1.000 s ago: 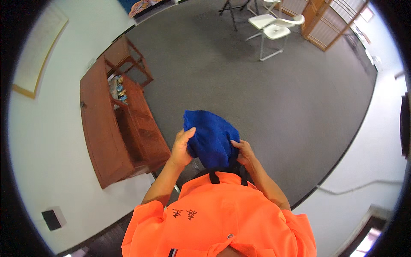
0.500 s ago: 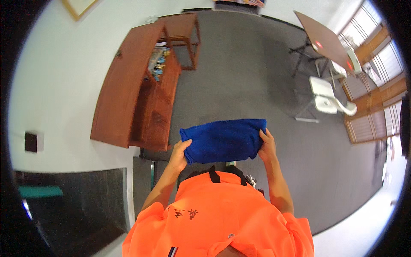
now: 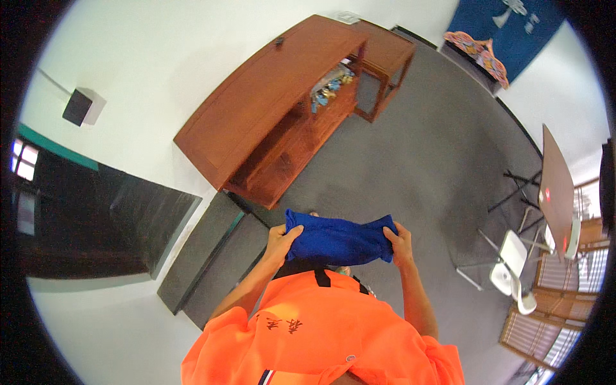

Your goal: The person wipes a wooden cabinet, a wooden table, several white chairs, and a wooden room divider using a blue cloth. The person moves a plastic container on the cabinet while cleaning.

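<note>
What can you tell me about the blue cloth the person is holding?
The blue cloth is deep royal blue, soft-looking fabric, folded or bunched into a wide band with wrinkles. It is held flat and stretched sideways in front of the person's chest, above the grey carpet. The left hand pinches its left end and the right hand grips its right end. Nothing else touches it.

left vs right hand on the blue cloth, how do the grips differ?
The left hand pinches the folded blue fabric cloth at its upper corner, thumb on top; the right hand wraps the opposite end, fingers curled over the edge. The left sits slightly lower. Both are bare and hold the cloth stretched flat between them.
</note>
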